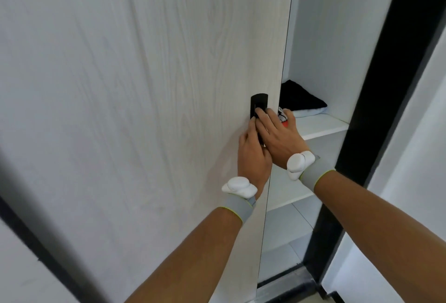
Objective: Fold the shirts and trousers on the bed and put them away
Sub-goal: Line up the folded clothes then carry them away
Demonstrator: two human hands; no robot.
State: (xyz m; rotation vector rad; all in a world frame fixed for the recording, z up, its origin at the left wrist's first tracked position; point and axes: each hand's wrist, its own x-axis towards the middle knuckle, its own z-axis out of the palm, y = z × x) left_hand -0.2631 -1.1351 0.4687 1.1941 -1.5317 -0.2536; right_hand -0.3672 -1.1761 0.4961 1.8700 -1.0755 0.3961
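Observation:
A pale wood-grain wardrobe door (144, 109) fills most of the view, with a black recessed handle (259, 102) near its right edge. My left hand (253, 155) grips the lower part of that handle, fingers curled into it. My right hand (277, 136) lies over the handle too, fingers hooked on it and thumb past the door's edge. Behind the door's edge, folded clothes lie on a white shelf (321, 126): a black garment (301, 100) on a light one (311, 111), and a white-and-orange piece (282, 118) partly hidden by my right hand.
The wardrobe opening at the right shows a lower shelf (289, 191) and the bottom track (284, 281). A black frame post (376, 85) borders the opening on the right, with a white wall (415, 182) beyond it.

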